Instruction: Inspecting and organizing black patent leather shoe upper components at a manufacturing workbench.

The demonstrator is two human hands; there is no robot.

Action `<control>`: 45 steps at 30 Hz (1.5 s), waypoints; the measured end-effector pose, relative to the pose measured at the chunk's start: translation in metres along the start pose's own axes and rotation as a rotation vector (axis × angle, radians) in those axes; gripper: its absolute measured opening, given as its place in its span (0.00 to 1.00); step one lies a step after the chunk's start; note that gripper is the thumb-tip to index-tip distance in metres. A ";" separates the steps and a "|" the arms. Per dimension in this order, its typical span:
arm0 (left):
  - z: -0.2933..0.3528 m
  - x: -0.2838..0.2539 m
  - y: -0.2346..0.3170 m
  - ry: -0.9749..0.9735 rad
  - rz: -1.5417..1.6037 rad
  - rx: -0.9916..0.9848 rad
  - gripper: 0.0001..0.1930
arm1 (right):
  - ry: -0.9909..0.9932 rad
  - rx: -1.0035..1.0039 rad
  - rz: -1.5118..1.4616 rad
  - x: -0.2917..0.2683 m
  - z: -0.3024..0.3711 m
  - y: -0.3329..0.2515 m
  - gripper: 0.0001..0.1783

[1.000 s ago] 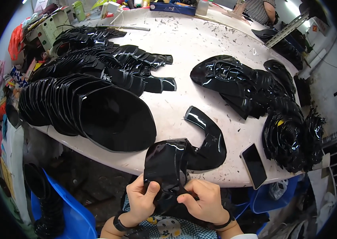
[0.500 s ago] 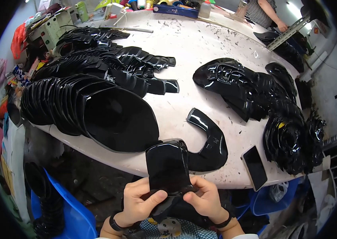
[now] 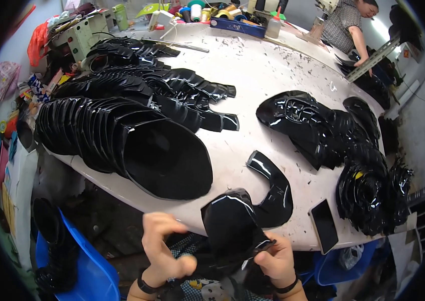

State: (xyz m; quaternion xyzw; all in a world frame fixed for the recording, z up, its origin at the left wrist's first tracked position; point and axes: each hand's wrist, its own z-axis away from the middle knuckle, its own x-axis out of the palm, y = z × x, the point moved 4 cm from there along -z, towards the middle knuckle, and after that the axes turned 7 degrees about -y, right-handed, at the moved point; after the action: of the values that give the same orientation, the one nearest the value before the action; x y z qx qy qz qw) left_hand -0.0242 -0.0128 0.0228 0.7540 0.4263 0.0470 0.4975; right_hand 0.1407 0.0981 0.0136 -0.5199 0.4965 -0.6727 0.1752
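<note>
My right hand (image 3: 278, 258) pinches the lower right edge of a glossy black patent-leather-like piece (image 3: 230, 220), which stands up over the table's front edge. To its left my left hand (image 3: 166, 248) is off the piece, thumb and fingers apart with nothing between them. Just behind the held piece lies a hook-shaped glossy black piece (image 3: 278, 200), partly covered by it. A long row of overlapping rounded black pieces (image 3: 170, 158) leans at the left on the table. The lower part of the held piece is dark and hard to make out against my lap.
Further heaps of black pieces (image 3: 318, 125) lie at the right. A phone (image 3: 324, 226) rests at the front edge of the white table (image 3: 242, 138). Blue bins (image 3: 89, 261) stand below. Thread spools and a bottle (image 3: 273, 26) are at the back, where a person (image 3: 345, 30) works.
My left hand has let go of the black piece and moved left, its fingers spreading. The right hand keeps hold, and the piece has turned and tilted. The view has shifted slightly.
</note>
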 end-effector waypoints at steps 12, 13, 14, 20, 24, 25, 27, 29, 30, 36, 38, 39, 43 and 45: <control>-0.004 -0.019 -0.062 0.289 0.024 -0.412 0.04 | 0.207 -0.394 0.605 0.008 -0.079 -0.002 0.33; -0.007 -0.024 -0.060 0.323 -0.054 -0.364 0.04 | 0.009 -0.507 0.885 0.012 -0.092 -0.003 0.32; -0.011 -0.028 -0.060 0.330 -0.055 -0.362 0.04 | -0.012 -0.570 1.113 0.024 -0.102 -0.007 0.29; -0.037 -0.047 -0.057 0.519 -0.412 -0.191 0.04 | 0.021 -0.402 1.341 0.048 -0.176 0.033 0.12; -0.047 -0.056 -0.074 0.554 -0.520 -0.124 0.06 | 0.193 -0.259 1.071 0.057 -0.221 0.032 0.07; -0.046 -0.059 -0.071 0.576 -0.573 -0.138 0.06 | 0.201 -0.303 0.989 0.059 -0.229 0.029 0.06; -0.042 -0.066 -0.065 0.655 -0.748 -0.030 0.07 | 0.180 -0.451 0.793 0.063 -0.239 0.034 0.06; -0.043 -0.065 -0.073 0.746 -0.666 -0.030 0.10 | 0.204 -0.556 0.757 0.059 -0.244 0.043 0.04; -0.042 -0.062 -0.085 0.715 -0.666 -0.033 0.13 | 0.163 -0.472 0.780 0.056 -0.247 0.049 0.04; -0.050 -0.054 -0.094 0.588 -0.726 -0.078 0.12 | 0.113 -0.521 1.514 0.056 -0.223 0.016 0.14; -0.048 -0.057 -0.094 0.558 -0.717 -0.094 0.14 | 0.084 -0.515 1.490 0.068 -0.199 -0.001 0.16; -0.047 -0.057 -0.093 0.545 -0.717 -0.096 0.15 | 0.048 -0.516 1.464 0.072 -0.186 -0.008 0.18; -0.042 -0.056 -0.089 0.500 -0.664 -0.075 0.16 | -0.192 -0.289 1.587 0.043 -0.135 -0.019 0.22; -0.043 -0.052 -0.087 0.504 -0.650 -0.082 0.16 | -0.308 -0.050 1.673 0.013 -0.106 -0.008 0.24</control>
State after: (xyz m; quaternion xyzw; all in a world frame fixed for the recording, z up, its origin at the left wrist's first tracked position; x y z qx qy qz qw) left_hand -0.1306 -0.0054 -0.0061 0.5247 0.7485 0.0873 0.3960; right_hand 0.0446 0.1434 0.0310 -0.0712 0.7027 -0.2322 0.6688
